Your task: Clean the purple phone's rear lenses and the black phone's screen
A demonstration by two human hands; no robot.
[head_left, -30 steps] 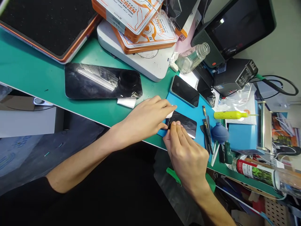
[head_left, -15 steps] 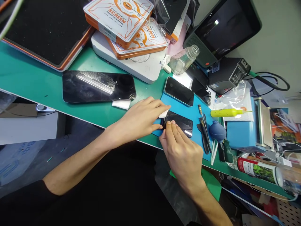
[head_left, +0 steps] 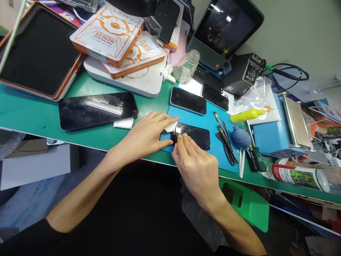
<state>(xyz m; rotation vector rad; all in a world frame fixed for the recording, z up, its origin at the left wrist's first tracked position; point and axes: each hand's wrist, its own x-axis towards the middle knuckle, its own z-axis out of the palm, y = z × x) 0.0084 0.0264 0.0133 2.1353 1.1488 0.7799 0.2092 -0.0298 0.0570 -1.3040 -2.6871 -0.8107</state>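
Left hand (head_left: 145, 137) fingers pinch white wipe (head_left: 170, 126), right hand (head_left: 195, 167) fingertips press black phone (head_left: 193, 136); hard push skids phone toward tools (head_left: 226, 140) at 3 o'clock.

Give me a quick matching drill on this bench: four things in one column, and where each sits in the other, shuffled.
Things:
1. small phone
2. large phone
3. glass bottle
4. air blower

Places:
A. on the green mat, left of the hands
B. lying at the back, beside the white plate
C. on the blue mat, under the fingertips of both hands
D. at the blue mat's right edge, beside the tools

Pairs: 1-C, 2-A, 3-B, 4-D. The left hand and right hand both press at the small phone's near end.
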